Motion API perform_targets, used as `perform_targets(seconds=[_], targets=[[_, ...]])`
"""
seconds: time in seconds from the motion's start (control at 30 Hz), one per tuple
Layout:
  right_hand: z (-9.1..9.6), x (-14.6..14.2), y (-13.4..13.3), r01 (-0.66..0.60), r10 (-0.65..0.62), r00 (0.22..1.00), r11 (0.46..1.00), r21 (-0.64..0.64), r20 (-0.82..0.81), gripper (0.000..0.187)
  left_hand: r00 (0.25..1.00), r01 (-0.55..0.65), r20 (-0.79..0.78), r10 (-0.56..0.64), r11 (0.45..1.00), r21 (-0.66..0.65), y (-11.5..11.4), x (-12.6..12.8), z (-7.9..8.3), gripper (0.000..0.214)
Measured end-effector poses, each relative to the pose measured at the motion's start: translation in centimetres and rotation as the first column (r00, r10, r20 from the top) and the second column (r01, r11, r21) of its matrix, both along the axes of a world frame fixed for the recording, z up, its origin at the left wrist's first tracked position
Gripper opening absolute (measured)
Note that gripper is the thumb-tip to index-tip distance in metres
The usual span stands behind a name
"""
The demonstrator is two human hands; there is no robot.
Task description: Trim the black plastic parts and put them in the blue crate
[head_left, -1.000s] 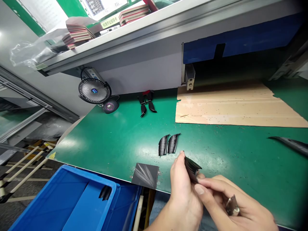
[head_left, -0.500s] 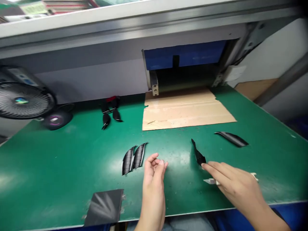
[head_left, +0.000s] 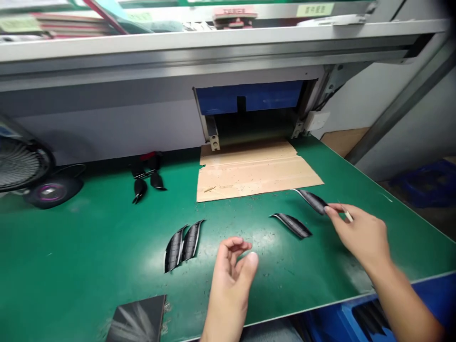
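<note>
My right hand pinches the lower end of a curved black shell-like piece at the table's right side. A thin knife-like tool with a pale handle is also tucked in that hand, most of it hidden. Just left of it lies a second curved black piece on the green table. My left hand hovers over the table's front middle, fingers loosely curled, thumb apart, holding nothing. Two more curved black pieces lie side by side to its left.
A cardboard sheet lies before a dark opening under the shelf. Small black parts sit at the back left, near a fan. A dark square plate lies at the front edge. Below right is a blue bin.
My right hand has let go of one black piece, now lying on the table, and moved right to grip another. The left hand's thumb and fingers have spread slightly. The view has swung right.
</note>
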State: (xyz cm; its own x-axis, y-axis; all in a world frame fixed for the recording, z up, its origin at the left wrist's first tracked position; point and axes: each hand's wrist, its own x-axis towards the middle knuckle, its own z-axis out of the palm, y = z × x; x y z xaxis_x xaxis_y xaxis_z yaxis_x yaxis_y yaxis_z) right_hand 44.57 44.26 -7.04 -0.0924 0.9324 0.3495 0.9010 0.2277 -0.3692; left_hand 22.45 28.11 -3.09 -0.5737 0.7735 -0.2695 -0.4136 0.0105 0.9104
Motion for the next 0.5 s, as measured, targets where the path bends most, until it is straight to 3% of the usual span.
perform_targets(seconds=[0.07, 0.1, 0.13, 0.2, 0.27, 0.33, 0.4, 0.5], targets=[[1.4, -3.9, -4.5, -0.159, 0.157, 0.98, 0.987, -0.008, -0.125, 0.033, 0.992, 0.006, 0.121, -0.016, 0.996, 0.085, -0.2, -0.3, 1.4, 0.055], [2.1, -5.9, -7.1, -0.308, 0.299, 0.933, 0.951, -0.016, -0.199, 0.028, 0.978, 0.001, 0.207, -0.029, 0.991, 0.137, -0.4, -0.7, 2.2, 0.053], [2.8, -7.8, -9.6, -0.474, 0.447, 0.831, 0.881, 0.001, -0.331, 0.022, 0.953, -0.021, 0.301, -0.037, 0.982, 0.187, -0.6, -1.2, 3.0, 0.042], [3.7, -10.5, -14.0, -0.623, 0.55, 0.661, 0.782, 0.037, -0.511, 0.022, 0.872, -0.154, 0.489, 0.005, 0.952, 0.264, -1.5, -2.4, 4.5, 0.024], [4.1, -12.1, -17.0, -0.656, 0.516, 0.588, 0.755, 0.005, -0.624, 0.042, 0.771, -0.371, 0.624, 0.126, 0.885, 0.28, -2.7, -3.9, 5.6, 0.035], [4.1, -12.8, -18.9, -0.661, 0.452, 0.589, 0.746, -0.078, -0.67, 0.054, 0.686, -0.543, 0.683, 0.252, 0.801, 0.251, -4.0, -5.3, 6.3, 0.038], [3.8, -13.2, -20.0, -0.688, 0.433, 0.584, 0.713, -0.135, -0.687, 0.046, 0.649, -0.613, 0.687, 0.327, 0.759, 0.218, -5.4, -6.2, 6.5, 0.039], [3.5, -13.9, -21.0, -0.768, 0.471, 0.518, 0.624, -0.145, -0.714, 0.033, 0.634, -0.626, 0.691, 0.346, 0.754, 0.198, -6.7, -6.9, 6.4, 0.04]])
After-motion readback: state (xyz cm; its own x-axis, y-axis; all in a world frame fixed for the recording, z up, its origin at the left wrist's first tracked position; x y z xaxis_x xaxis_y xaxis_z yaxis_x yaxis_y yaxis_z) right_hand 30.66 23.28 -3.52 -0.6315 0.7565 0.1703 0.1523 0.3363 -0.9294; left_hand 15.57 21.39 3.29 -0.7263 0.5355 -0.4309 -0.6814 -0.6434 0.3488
